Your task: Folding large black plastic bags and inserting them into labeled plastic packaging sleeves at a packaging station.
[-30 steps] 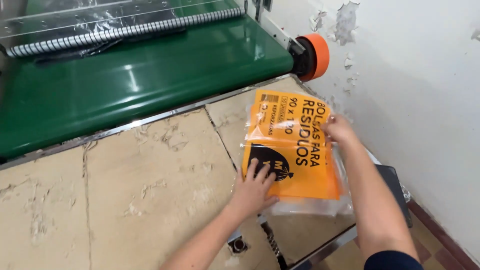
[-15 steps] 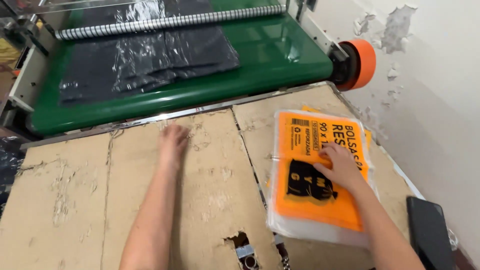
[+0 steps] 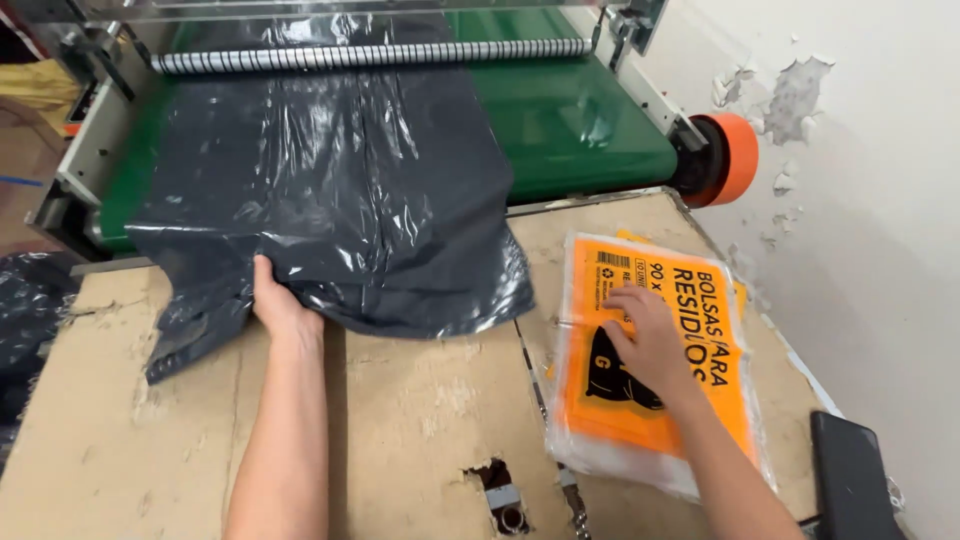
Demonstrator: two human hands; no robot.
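Note:
My left hand (image 3: 280,303) grips the near edge of a stack of dark grey plastic bags (image 3: 340,190) that hangs off the green conveyor belt (image 3: 580,125) onto the cardboard-covered table (image 3: 420,400). My right hand (image 3: 645,335) lies flat, fingers spread, on a stack of clear packets with orange printed labels (image 3: 655,370) at the right of the table.
An orange roller end (image 3: 735,158) sticks out at the belt's right. A striped roller bar (image 3: 370,57) crosses the belt at the back. A black phone-like slab (image 3: 855,485) lies at the right edge by the peeling white wall. A hole in the cardboard (image 3: 500,495) shows metal.
The dark bags have come forward off the belt and my left hand, earlier flat on the cardboard, now holds their edge. My right hand stays on the orange packets.

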